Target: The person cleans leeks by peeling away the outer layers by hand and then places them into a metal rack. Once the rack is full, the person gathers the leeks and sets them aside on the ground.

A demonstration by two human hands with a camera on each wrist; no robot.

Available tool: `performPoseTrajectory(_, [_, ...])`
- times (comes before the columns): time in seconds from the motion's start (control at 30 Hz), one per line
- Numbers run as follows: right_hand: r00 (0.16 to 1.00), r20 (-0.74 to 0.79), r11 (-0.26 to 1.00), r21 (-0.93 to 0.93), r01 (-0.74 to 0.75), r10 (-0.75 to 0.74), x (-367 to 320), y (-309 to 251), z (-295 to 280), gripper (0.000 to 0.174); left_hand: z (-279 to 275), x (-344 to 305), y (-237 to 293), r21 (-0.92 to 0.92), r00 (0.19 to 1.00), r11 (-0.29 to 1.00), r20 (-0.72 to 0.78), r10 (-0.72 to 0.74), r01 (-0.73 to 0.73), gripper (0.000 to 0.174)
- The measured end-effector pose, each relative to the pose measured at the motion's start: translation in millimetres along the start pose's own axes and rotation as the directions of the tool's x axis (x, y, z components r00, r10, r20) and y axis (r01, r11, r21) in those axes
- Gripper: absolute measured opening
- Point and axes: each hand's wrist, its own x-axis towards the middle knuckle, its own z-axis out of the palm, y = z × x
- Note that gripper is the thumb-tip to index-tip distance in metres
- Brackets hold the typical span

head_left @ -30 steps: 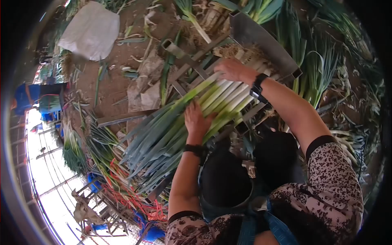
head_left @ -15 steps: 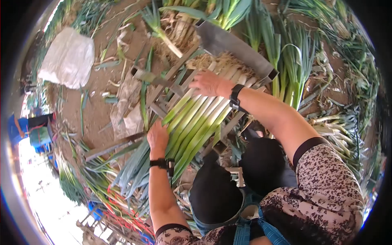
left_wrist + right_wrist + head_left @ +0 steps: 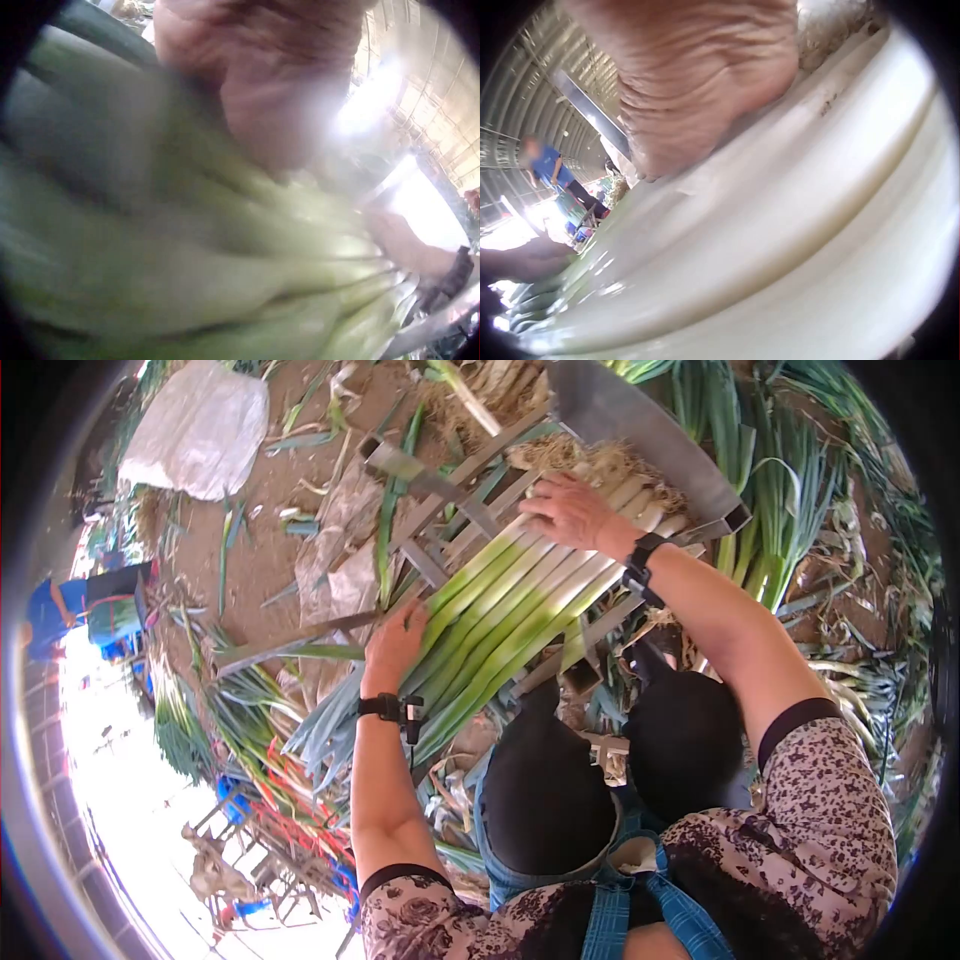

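A row of leeks (image 3: 500, 615) lies side by side on a metal rack (image 3: 475, 520), white ends to the upper right and leaves to the lower left. My left hand (image 3: 393, 650) grips the far edge of the row where the stalks turn to leaf. The left wrist view shows that hand (image 3: 277, 82) right against the pale green stalks. Near the roots, my right hand (image 3: 570, 512) curls its fingers over the outermost white stem. Up close in the right wrist view, its heel (image 3: 697, 97) rests on the white stems, its fingertips hidden.
An upright metal plate (image 3: 650, 440) stands at the root end. More leeks (image 3: 780, 530) lie beyond it, and others (image 3: 240, 710) to the left. A white sack (image 3: 200, 430) lies on the littered ground. A person in blue (image 3: 60, 610) is at the far left.
My left hand has moved from on top of the leaves to the row's far edge. The stalks now lie flatter. My right hand stays near the root end, and the head view has shifted.
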Motion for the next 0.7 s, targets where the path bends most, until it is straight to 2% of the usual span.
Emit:
performPoseTrajectory(0.1, [1.000, -0.013, 1.000, 0.021, -0.002, 0.003, 0, -2, -6, 0.023, 6, 2, -78, -0.070, 0.991, 0.988, 0.019, -0.135, 0.136, 0.064])
performPoseTrajectory(0.17, [0.998, -0.066, 0.999, 0.038, 0.021, -0.018, -1, 0, -2, 0.024, -1, -9, -109, -0.108, 0.980, 0.974, 0.015, -0.200, 0.200, 0.068])
performPoseTrajectory(0.23, [0.994, -0.095, 0.997, 0.056, 0.055, -0.049, -2, 0, -1, 0.026, 0, -22, -136, 0.005, 0.905, 0.917, -0.165, -0.393, 0.399, 0.077])
performPoseTrajectory(0.27, [0.997, -0.072, 0.999, 0.031, 0.031, -0.028, -1, -1, -2, 0.026, 0, -26, -142, 0.033, 0.839, 0.850, -0.181, -0.513, 0.526, 0.081])
performPoseTrajectory(0.3, [0.999, -0.052, 1.000, 0.005, 0.006, -0.005, 0, -2, -2, 0.027, 0, -33, -148, 0.029, 0.826, 0.838, -0.191, -0.531, 0.545, 0.081])
performPoseTrajectory(0.37, [0.996, -0.085, 1.000, 0.020, 0.021, -0.020, 0, -3, -4, 0.027, -10, -41, -124, 0.154, 0.835, 0.845, -0.322, -0.446, 0.512, 0.077])
performPoseTrajectory(0.4, [0.998, -0.057, 1.000, 0.014, 0.008, -0.007, 0, -5, -7, 0.027, -35, -46, -78, 0.130, 0.813, 0.822, -0.294, -0.502, 0.555, 0.058])
performPoseTrajectory(0.43, [1.000, -0.028, 1.000, 0.004, -0.004, 0.004, 1, -5, -8, 0.028, -33, -35, -85, 0.128, 0.812, 0.821, -0.295, -0.504, 0.556, 0.058])
performPoseTrajectory(0.47, [1.000, -0.023, 1.000, 0.002, -0.001, 0.001, 0, -4, -6, 0.028, -28, -23, -98, 0.292, 0.935, 0.916, -0.300, -0.186, 0.276, 0.050])
performPoseTrajectory(0.5, [0.999, -0.047, 1.000, 0.009, 0.008, -0.007, 0, -4, -4, 0.027, -20, -16, -109, 0.444, 0.957, 0.896, -0.248, 0.149, -0.024, 0.044])
performPoseTrajectory(0.53, [0.997, -0.074, 1.000, 0.013, 0.015, -0.014, 1, -4, -4, 0.027, -10, -12, -108, 0.570, 0.958, 0.820, -0.201, 0.205, -0.056, 0.041])
performPoseTrajectory(0.57, [0.997, -0.076, 1.000, 0.005, 0.011, -0.010, 2, -3, -2, 0.027, -7, -9, -114, 0.568, 0.956, 0.820, -0.203, 0.213, -0.062, 0.041])
performPoseTrajectory(0.63, [0.996, -0.087, 1.000, 0.006, 0.014, -0.013, -2, -1, 1, 0.027, -3, -8, -126, 0.512, 0.996, 0.856, 0.004, 0.088, -0.078, 0.036])
performPoseTrajectory(0.67, [0.996, -0.086, 1.000, -0.012, -0.016, 0.015, -4, 0, 0, 0.027, -10, -10, -120, 0.553, 0.997, 0.829, 0.037, 0.069, -0.078, 0.030])
performPoseTrajectory(0.7, [0.997, -0.072, 1.000, 0.008, -0.012, 0.013, -2, -1, -1, 0.027, -17, -11, -117, 0.573, 0.993, 0.811, 0.041, 0.112, -0.115, 0.029])
